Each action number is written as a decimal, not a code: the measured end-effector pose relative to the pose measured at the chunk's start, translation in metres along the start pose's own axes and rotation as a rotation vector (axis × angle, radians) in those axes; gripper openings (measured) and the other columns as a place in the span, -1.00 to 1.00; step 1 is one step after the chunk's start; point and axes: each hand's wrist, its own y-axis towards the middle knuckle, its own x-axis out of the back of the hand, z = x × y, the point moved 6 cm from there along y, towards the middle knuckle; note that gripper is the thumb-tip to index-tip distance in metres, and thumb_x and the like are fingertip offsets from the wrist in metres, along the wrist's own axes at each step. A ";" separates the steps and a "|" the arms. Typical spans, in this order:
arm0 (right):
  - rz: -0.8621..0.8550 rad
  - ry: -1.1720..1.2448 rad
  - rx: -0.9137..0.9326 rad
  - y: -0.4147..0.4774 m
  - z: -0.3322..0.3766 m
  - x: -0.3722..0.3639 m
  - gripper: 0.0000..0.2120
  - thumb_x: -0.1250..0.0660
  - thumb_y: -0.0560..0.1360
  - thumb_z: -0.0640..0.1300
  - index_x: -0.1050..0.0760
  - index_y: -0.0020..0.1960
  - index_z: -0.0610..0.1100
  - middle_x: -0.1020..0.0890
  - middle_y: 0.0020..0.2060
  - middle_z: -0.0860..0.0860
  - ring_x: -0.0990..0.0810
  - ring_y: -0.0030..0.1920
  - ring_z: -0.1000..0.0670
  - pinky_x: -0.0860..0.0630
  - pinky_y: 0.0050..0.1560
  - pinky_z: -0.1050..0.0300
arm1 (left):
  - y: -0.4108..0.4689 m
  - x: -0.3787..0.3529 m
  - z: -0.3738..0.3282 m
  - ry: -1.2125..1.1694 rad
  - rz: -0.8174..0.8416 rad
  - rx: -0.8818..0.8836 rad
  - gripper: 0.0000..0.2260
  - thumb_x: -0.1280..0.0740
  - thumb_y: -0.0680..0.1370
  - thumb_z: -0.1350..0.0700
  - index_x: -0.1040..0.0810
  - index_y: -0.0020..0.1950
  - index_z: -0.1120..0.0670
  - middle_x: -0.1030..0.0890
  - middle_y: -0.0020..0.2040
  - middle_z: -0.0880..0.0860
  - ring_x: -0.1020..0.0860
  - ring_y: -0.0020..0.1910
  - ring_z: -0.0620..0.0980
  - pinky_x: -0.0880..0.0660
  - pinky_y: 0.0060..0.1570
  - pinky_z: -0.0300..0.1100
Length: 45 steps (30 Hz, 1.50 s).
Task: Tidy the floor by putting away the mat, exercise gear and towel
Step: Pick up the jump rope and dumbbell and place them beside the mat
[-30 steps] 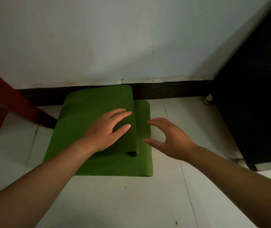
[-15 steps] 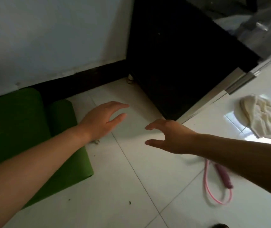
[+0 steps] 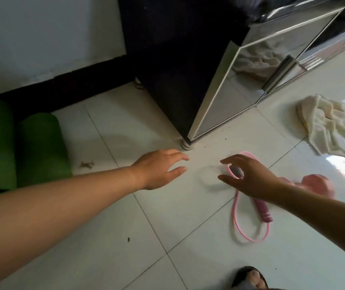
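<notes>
Mat left by wall, rope before cabinet, towel right, perhaps weight between

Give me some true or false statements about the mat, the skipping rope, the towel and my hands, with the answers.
1. The green mat lies by the wall, away from both hands. True.
2. The right hand grips the pink skipping rope. False: its fingers are spread above the rope and hold nothing.
3. The towel sits folded on top of the cabinet. False: it lies crumpled on the floor beside the cabinet.
4. The left hand holds nothing. True.
</notes>
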 end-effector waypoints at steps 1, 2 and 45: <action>-0.024 0.019 -0.004 -0.001 -0.013 -0.003 -0.49 -0.30 0.44 0.20 -0.43 0.31 -0.01 -0.50 0.26 0.03 -0.47 0.22 0.03 -0.36 0.27 0.15 | 0.006 -0.009 -0.008 -0.003 0.008 -0.003 -0.62 -0.08 0.60 -0.14 -0.32 0.40 -0.12 -0.35 0.39 -0.13 -0.34 0.34 -0.11 -0.36 0.27 -0.09; -0.043 0.038 -0.020 -0.002 -0.027 -0.006 -0.49 -0.31 0.44 0.18 -0.43 0.31 -0.03 -0.49 0.27 0.02 -0.47 0.22 0.02 -0.35 0.22 0.19 | 0.012 -0.019 -0.016 0.013 0.027 -0.010 -0.62 -0.08 0.60 -0.14 -0.31 0.40 -0.11 -0.34 0.40 -0.12 -0.33 0.34 -0.10 -0.35 0.28 -0.09; -0.003 0.128 0.062 0.018 -0.087 -0.121 -0.29 -0.42 0.41 0.09 -0.21 0.47 0.02 -0.31 0.43 0.05 -0.23 0.40 -0.08 -0.23 0.39 0.04 | 0.009 -0.086 -0.008 -0.147 0.014 0.269 -0.62 -0.13 0.61 -0.05 -0.28 0.43 -0.07 -0.33 0.40 -0.12 -0.32 0.36 -0.13 -0.32 0.28 -0.21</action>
